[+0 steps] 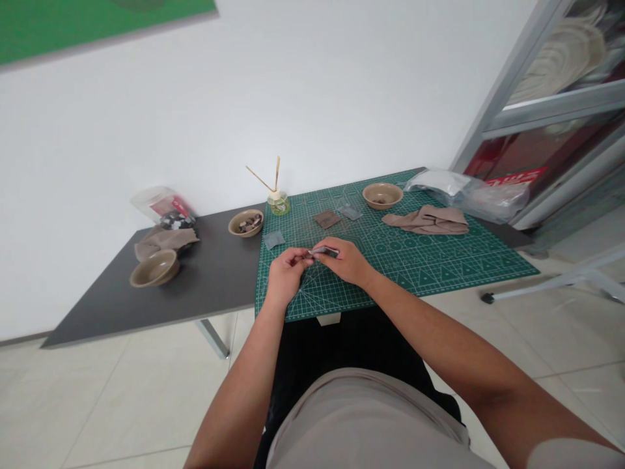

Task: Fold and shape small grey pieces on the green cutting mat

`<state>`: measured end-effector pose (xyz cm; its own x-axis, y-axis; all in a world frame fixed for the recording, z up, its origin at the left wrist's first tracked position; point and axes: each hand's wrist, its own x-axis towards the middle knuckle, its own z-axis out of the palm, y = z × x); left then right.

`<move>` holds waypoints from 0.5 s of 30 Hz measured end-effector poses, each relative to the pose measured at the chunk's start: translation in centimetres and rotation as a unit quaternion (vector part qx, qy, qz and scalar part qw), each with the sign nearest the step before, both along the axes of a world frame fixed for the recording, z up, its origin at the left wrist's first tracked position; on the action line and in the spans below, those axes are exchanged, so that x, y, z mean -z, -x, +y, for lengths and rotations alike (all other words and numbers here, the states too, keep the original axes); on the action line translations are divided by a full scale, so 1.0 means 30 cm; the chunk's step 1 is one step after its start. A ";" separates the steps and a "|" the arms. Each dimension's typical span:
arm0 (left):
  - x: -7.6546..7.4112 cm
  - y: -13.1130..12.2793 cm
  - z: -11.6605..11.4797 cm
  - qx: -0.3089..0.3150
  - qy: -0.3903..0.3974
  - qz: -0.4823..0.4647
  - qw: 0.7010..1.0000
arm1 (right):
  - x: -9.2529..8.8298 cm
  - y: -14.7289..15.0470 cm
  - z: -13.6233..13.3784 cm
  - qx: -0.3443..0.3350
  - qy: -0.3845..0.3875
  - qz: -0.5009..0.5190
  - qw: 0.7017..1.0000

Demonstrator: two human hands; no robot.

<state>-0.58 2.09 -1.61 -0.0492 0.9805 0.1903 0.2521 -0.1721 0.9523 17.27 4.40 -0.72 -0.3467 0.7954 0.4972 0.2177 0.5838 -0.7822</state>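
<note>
Over the near part of the green cutting mat (pixel 332 290), my two hands meet. My right hand (pixel 344 260) is closed around a thin, folded-looking grey piece (pixel 322 250), much like the small squares lying about. Fingers of my left hand (pixel 288 270) are pinched against its left end, on something small and mostly hidden. Beyond the hands lie a grey square (pixel 274 240), a brown square (pixel 327 219) and another grey square (pixel 350 212), which look like sandpaper or cloth. A tan bowl (pixel 245 223) to the left holds several small dark and pale pieces.
A reed diffuser (pixel 278 202) stands by the wall. At right are a bowl (pixel 383 195) with small pieces inside, a crumpled brown cloth (pixel 427 220) and a clear plastic bag (pixel 469 194). On the left sit another bowl (pixel 155 268), a cloth (pixel 163 242) and a plastic container (pixel 163 203).
</note>
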 end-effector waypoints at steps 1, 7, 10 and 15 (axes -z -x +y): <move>-0.002 -0.002 -0.001 0.000 -0.001 0.002 1.000 | 0.000 0.000 -0.001 0.000 0.000 0.003 1.000; -0.006 -0.007 -0.004 -0.015 -0.021 0.010 1.000 | 0.000 0.000 -0.003 0.010 0.006 -0.006 1.000; -0.005 -0.005 -0.003 -0.017 -0.021 0.007 1.000 | 0.000 0.001 -0.004 0.011 -0.001 -0.012 1.000; -0.010 -0.005 -0.004 -0.013 -0.008 0.010 1.000 | -0.001 0.000 -0.003 0.012 -0.004 -0.013 1.000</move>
<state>-0.43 1.98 -1.32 -0.0707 0.9756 0.2079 0.2750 -0.1813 0.9442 17.27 4.32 -0.71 -0.3407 0.7991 0.4953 0.2520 0.5851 -0.7708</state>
